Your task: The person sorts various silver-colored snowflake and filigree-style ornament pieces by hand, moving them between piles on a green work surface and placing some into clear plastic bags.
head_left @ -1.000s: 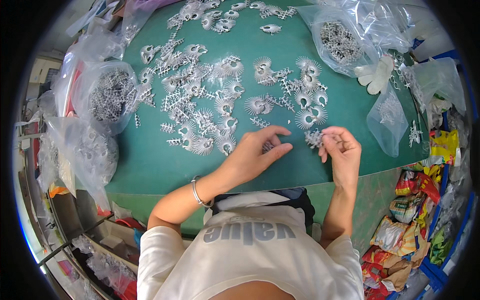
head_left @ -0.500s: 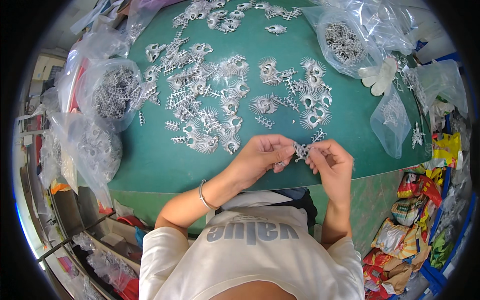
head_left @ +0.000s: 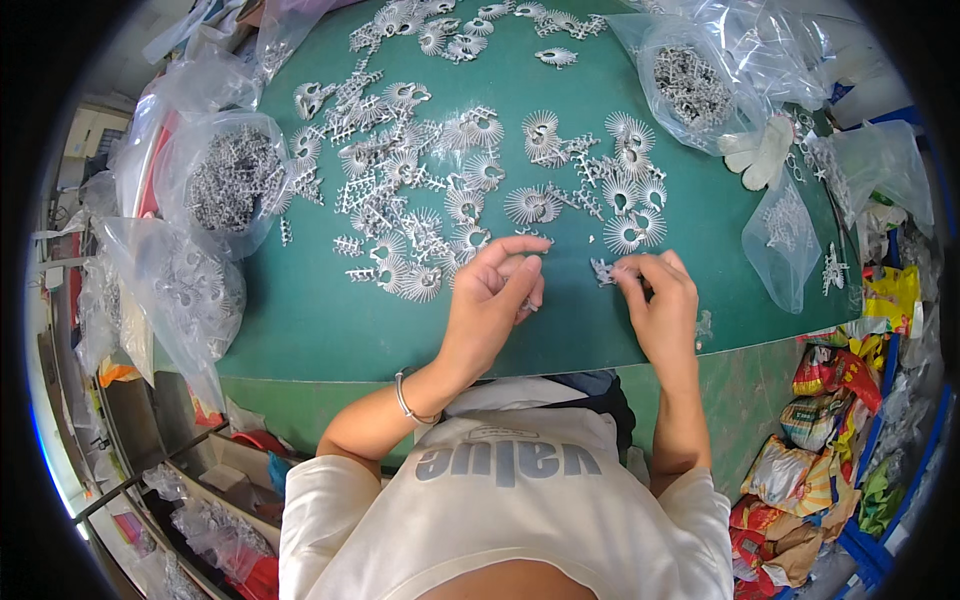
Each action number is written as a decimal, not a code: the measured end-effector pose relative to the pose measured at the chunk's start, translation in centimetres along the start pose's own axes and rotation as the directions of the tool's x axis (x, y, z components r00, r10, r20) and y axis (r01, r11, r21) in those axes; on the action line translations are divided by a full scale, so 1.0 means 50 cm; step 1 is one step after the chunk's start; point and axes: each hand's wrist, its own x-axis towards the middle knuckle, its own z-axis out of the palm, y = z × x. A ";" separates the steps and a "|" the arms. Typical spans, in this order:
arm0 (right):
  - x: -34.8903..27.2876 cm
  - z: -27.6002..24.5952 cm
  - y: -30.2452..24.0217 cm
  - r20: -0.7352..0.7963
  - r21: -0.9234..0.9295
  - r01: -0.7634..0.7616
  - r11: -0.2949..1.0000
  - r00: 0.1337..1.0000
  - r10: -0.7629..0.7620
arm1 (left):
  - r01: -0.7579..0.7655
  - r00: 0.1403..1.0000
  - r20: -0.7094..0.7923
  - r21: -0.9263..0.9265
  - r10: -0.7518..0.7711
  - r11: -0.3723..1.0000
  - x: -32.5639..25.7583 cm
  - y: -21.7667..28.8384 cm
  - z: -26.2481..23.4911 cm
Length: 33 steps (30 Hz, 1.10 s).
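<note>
My right hand pinches a small grey branched metal piece between thumb and fingertips, just above the green table. To its left, my left hand has the index finger stretched out and the other fingers curled in. A bit of grey shows at those curled fingers, too small to name. Beyond my hands lie spiny, ring-shaped metal pieces, some with stud-like branched strips beside them. A larger heap of both kinds spreads over the table left of centre.
Clear plastic bags of grey metal parts stand at the left and the far right. A white glove and a smaller parts bag lie near the right edge. Colourful packets fill the lower right, beside a blue rack.
My hands have come apart. The left hand has moved left and up, its index finger now extended. The right hand has carried the branched metal piece slightly upward.
</note>
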 end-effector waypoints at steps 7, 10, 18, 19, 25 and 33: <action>0.004 0.001 0.014 0.045 0.045 -0.023 0.999 0.999 0.021 | 0.029 0.996 0.085 0.021 -0.031 0.999 0.008 -0.005 -0.012; 0.009 0.004 0.015 0.046 0.000 0.038 0.999 0.998 -0.038 | 0.091 0.992 0.091 0.011 -0.092 0.996 -0.003 0.000 -0.011; 0.002 0.010 -0.006 -0.039 0.255 0.048 0.966 0.998 -0.040 | 0.148 0.980 0.132 0.012 -0.148 0.989 -0.003 -0.013 -0.010; 0.000 0.012 -0.008 -0.070 0.248 0.072 0.966 0.996 -0.056 | 0.159 0.979 0.128 -0.005 -0.157 0.987 -0.004 -0.013 -0.008; -0.011 0.012 -0.034 -0.131 0.297 0.228 0.927 0.972 -0.197 | 0.181 0.968 0.195 -0.107 -0.158 0.978 -0.002 -0.017 -0.012; -0.022 0.009 -0.057 -0.082 0.502 0.066 0.862 0.996 -0.029 | -0.135 0.973 0.188 -0.018 0.136 0.991 -0.017 -0.005 -0.012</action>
